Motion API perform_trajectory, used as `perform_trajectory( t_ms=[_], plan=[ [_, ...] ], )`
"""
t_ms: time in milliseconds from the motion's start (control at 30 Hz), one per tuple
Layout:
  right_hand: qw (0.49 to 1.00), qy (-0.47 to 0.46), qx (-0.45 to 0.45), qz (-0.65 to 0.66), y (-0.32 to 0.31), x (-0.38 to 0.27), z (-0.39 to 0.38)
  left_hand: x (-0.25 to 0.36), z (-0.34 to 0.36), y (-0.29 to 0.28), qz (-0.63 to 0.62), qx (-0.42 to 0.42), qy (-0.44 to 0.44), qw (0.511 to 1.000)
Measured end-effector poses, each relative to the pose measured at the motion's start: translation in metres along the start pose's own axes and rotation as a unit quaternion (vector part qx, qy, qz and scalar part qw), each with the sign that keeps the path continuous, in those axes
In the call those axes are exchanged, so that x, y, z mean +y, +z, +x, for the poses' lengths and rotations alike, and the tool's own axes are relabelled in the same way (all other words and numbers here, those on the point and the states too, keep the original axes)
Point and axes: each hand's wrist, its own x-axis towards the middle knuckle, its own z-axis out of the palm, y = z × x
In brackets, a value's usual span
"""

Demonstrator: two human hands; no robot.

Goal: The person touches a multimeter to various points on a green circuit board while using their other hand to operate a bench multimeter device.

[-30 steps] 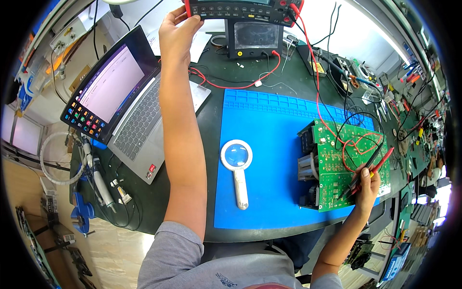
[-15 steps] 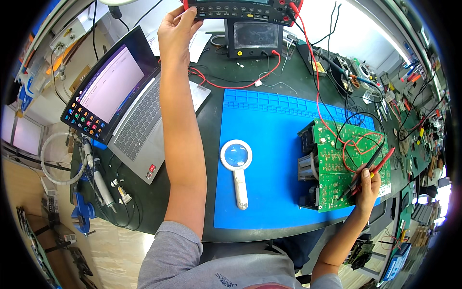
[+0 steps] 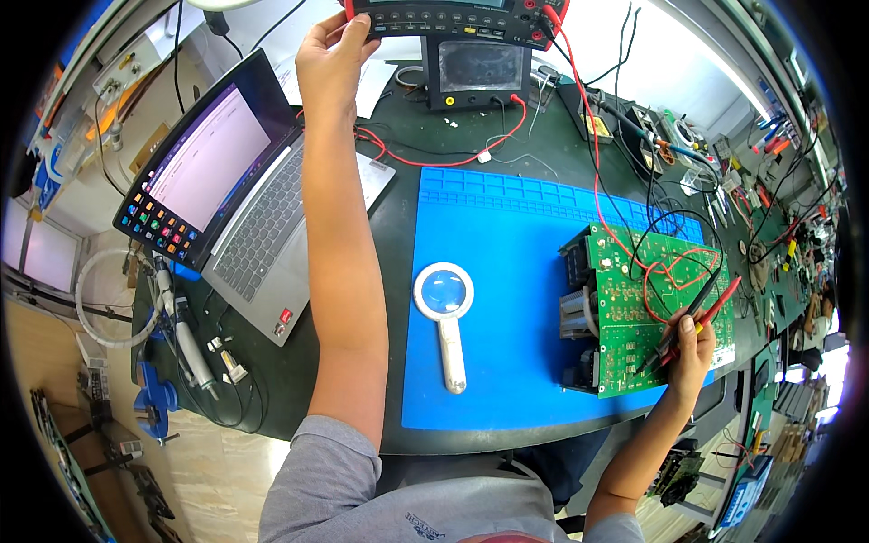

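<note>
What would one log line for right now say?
left hand: touching meter | right hand: holding test probes over circuit board | magnifier: lying on blue mat

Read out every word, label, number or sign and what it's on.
I don't copy wording, but print shows on:
Red-and-black meter: labels, too small.
Laptop screen: text, too small.
Red laptop sticker: too small.
Grey shirt: lettering, not quoted.
Circuit board: markings, too small.

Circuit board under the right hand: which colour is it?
The circuit board is green, best seen in the head view.

Blue mat (image 3: pixel 507 362) and laptop (image 3: pixel 258 226) on dark table (image 3: pixel 395 235)
</note>
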Motion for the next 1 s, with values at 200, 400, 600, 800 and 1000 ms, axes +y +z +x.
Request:
perform_trajectory(
  t_ms=[200, 400, 600, 800, 1000],
  plan=[
    [1.000, -0.004, -0.009, 0.004, -0.001, 0.000, 0.001, -0.002, 0.001, -0.002, 0.003, -0.005, 0.008, 1.000],
    [1.000, -0.008, -0.004, 0.008, 0.000, 0.001, 0.000, 0.002, 0.002, -0.008, -0.012, -0.036, -0.024, 0.999],
    [1.000, -0.005, -0.009, 0.006, -0.001, -0.001, 0.000, 0.003, 0.004, -0.014, -0.009, -0.063, -0.026, 0.998],
    [1.000, -0.005, -0.008, 0.007, -0.002, 0.000, 0.000, 0.002, 0.005, -0.014, -0.011, -0.069, -0.030, 0.997],
    [1.000, -0.001, -0.008, 0.013, -0.002, 0.000, 0.000, 0.001, 0.000, -0.008, 0.086, -0.059, 0.016, 0.994]
  ],
)
